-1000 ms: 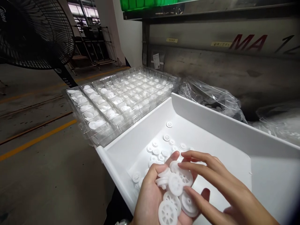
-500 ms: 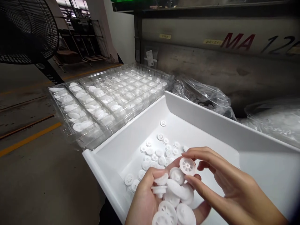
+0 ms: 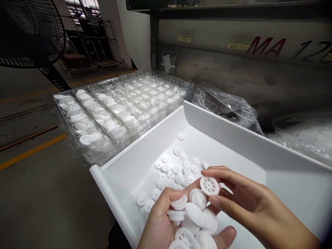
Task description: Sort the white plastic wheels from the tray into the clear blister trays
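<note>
My left hand (image 3: 162,221) is cupped around a pile of white plastic gears (image 3: 195,214), its thumb resting against the nearest ones. Between the thumb and fingers of my right hand (image 3: 249,200) is a single spoked white gear (image 3: 209,186), its flat face turned toward me. That gear is just above the pile and close to my left fingers. Both hands are over a white plastic bin (image 3: 223,122). Inside it, beyond my hands, many loose white gears (image 3: 169,174) lie scattered on the bottom. The lower part of the pile runs out of the picture.
Left of the bin stands a clear compartment tray (image 3: 106,148) with white parts in its cells. Clear plastic bags (image 3: 228,103) lie behind the bin, before a grey machine (image 3: 207,69). A black fan (image 3: 28,38) stands at far left.
The spoked gear in my right fingers has turned, so its face shows more fully. My right thumb has shifted slightly along its edge. The pile in my left hand has tilted a little.
</note>
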`<state>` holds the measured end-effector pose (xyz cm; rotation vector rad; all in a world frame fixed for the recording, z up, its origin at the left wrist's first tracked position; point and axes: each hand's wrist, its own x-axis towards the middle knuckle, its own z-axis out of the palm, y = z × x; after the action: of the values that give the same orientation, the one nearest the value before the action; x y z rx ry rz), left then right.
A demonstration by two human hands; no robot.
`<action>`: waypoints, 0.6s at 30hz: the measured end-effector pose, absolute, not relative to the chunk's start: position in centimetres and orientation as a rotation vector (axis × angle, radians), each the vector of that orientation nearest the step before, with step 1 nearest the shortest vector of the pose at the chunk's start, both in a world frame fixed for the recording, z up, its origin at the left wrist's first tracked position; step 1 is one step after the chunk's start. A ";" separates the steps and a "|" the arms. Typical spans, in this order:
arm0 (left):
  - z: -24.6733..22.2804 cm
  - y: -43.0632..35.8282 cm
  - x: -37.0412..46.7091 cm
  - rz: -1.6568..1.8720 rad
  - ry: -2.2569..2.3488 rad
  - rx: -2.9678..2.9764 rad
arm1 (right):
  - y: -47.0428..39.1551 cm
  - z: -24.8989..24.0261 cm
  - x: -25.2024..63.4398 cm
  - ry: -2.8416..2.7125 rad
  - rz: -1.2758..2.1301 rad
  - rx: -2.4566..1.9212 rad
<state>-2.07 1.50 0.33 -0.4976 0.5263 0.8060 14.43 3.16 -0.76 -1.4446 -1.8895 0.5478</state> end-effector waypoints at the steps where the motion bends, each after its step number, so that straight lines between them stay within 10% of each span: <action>1: 0.3 1.5 -2.1 0.806 0.530 -0.494 | 3.2 -0.8 14.5 -1.896 0.542 -1.440; 18: 0.5 1.8 -2.1 0.843 0.598 -0.493 | 1.6 0.1 16.2 -1.991 0.440 -1.400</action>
<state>-2.10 1.76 0.55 -0.4928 0.5975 0.8426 16.22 1.60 0.13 -1.3996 -1.9908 0.4398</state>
